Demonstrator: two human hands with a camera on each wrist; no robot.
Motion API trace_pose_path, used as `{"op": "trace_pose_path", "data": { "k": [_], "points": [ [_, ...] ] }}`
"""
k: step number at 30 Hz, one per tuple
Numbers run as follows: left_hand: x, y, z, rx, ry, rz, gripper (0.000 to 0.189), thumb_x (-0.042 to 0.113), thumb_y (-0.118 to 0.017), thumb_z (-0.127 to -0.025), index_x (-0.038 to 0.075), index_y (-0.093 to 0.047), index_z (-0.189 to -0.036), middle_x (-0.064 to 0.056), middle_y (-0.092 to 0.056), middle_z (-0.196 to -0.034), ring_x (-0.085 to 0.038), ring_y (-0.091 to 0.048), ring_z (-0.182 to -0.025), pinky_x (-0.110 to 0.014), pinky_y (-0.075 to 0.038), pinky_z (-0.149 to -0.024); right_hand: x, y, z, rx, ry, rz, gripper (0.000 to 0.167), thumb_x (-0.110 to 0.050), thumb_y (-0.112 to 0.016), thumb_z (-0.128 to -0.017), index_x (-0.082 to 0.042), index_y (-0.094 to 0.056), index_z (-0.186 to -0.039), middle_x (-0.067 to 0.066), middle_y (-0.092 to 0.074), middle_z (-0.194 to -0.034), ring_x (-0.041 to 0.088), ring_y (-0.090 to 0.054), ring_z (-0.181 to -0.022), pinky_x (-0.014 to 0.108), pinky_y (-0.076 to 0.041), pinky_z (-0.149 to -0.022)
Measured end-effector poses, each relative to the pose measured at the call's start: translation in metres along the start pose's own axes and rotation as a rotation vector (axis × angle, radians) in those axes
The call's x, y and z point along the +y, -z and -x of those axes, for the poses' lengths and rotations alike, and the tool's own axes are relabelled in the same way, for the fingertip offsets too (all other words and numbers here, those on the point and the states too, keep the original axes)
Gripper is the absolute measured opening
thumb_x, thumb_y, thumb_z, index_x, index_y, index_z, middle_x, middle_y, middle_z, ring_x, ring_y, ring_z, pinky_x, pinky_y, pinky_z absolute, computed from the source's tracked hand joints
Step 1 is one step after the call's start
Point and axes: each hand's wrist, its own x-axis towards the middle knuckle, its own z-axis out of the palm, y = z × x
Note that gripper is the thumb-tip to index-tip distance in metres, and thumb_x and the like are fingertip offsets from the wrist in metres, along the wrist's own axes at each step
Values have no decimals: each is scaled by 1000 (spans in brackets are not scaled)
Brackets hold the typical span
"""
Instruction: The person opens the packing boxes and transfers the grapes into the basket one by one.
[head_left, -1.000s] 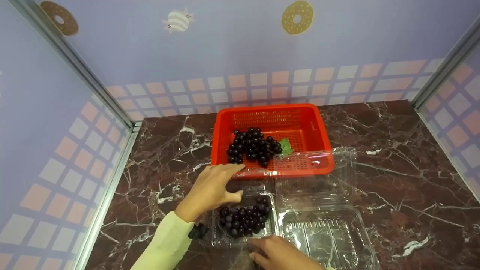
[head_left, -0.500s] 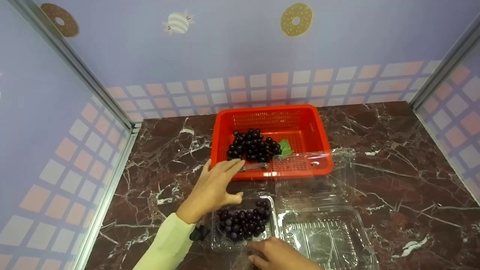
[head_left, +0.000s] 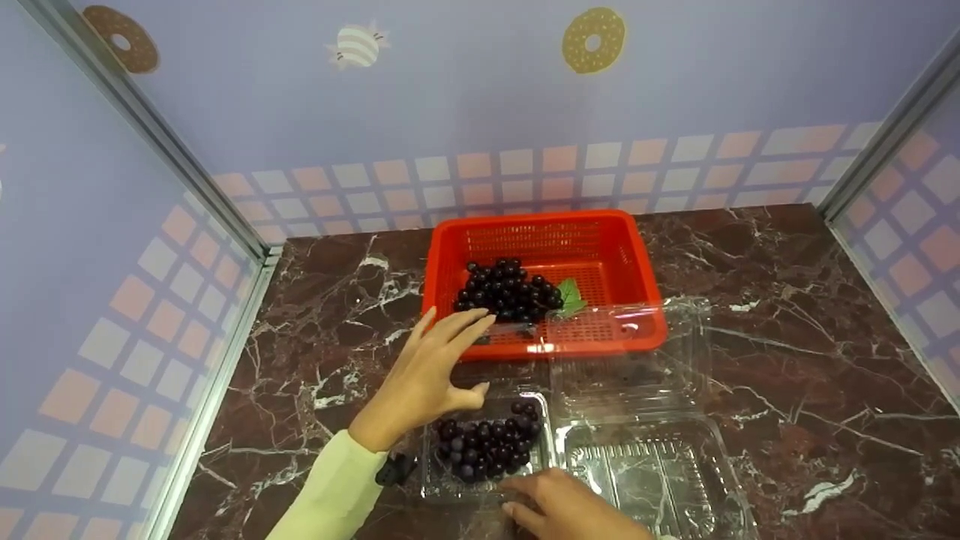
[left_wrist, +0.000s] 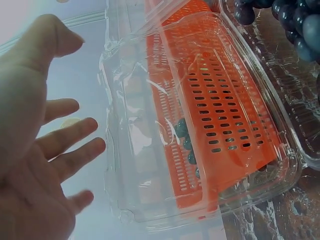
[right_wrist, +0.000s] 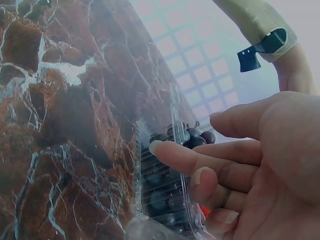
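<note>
A bunch of dark grapes (head_left: 484,450) lies in the base of a clear plastic clamshell box (head_left: 427,480). Its raised lid (left_wrist: 137,155) stands between my left hand (head_left: 420,375) and a red basket. That hand has its fingers spread and thumb apart, and the left wrist view shows a gap between fingertips and lid. At the box's near side is my right hand (head_left: 566,506), fingers loosely bent. In the right wrist view its index finger (right_wrist: 172,154) lies over the box's side; whether it touches cannot be made out.
Behind stands the red basket (head_left: 551,217) with more dark grapes (head_left: 502,289) and a green leaf (head_left: 570,294). To the right is a second clear clamshell box (head_left: 660,480), its lid (head_left: 637,375) raised in front of the basket. Printed walls enclose the marble-patterned table (head_left: 795,337).
My left fingers have spread and shifted slightly away from me, toward the basket. The grape box has slid a little toward me. My right hand has barely moved.
</note>
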Motion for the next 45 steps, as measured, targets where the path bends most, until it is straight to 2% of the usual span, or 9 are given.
{"op": "trace_pose_path", "data": {
  "k": [3,6,11,17,25,32,40,45],
  "points": [
    [1,0,1,32,-20,33,81,27,-79,-70,22,-46,-144,0,-50,-144,-21,-48,-132,-47,-32,-115,1,2,1,5,-10,-13,32,-31,-57,-96,-13,-67,-120,-3,-73,-108,3,-67,-91,29,-57,-83],
    [1,0,4,32,-40,104,77,24,-79,-72,23,-47,-142,2,-50,-144,-21,-51,-129,-42,-45,-106,1,3,1,11,-12,-2,34,-33,-56,-96,-12,-67,-120,-3,-73,-106,4,-67,-90,30,-57,-83],
    [2,0,10,-47,-59,235,73,21,-77,-77,23,-47,-143,1,-50,-144,-20,-58,-122,-30,-52,-96,2,5,2,19,-28,10,33,-34,-57,-96,-11,-68,-118,-3,-73,-103,2,-66,-85,27,-57,-79],
    [2,-4,18,-162,-42,267,67,25,-76,-80,23,-49,-141,-1,-52,-142,-21,-55,-125,-35,-49,-101,3,6,2,9,-47,21,32,-36,-56,-96,-13,-70,-113,-6,-73,-99,3,-66,-85,28,-57,-77],
    [6,-15,26,-350,49,285,65,31,-73,-83,29,-46,-142,5,-50,-144,-17,-54,-126,-37,-47,-104,3,5,2,23,-64,5,28,-36,-57,-95,-15,-71,-107,-10,-71,-90,-1,-63,-78,26,-56,-75],
    [8,-31,34,-416,47,248,68,34,-74,-82,31,-45,-143,6,-52,-142,-18,-54,-126,-40,-48,-103,3,4,2,41,-59,20,21,-36,-57,-95,-21,-71,-99,-15,-67,-82,-4,-59,-73,24,-54,-72],
    [9,-40,37,-538,101,189,75,41,-76,-80,32,-40,-146,3,-47,-146,-22,-49,-131,-48,-43,-106,4,3,1,46,-54,22,19,-34,-57,-95,-20,-70,-97,-15,-67,-80,-4,-58,-71,23,-54,-70],
    [9,-47,40,-607,135,179,82,39,-77,-79,32,-36,-149,1,-44,-149,-25,-45,-134,-53,-38,-110,3,3,1,49,-46,27,20,-33,-58,-95,-18,-71,-99,-13,-69,-82,-3,-60,-72,22,-55,-70]
  ]
}}
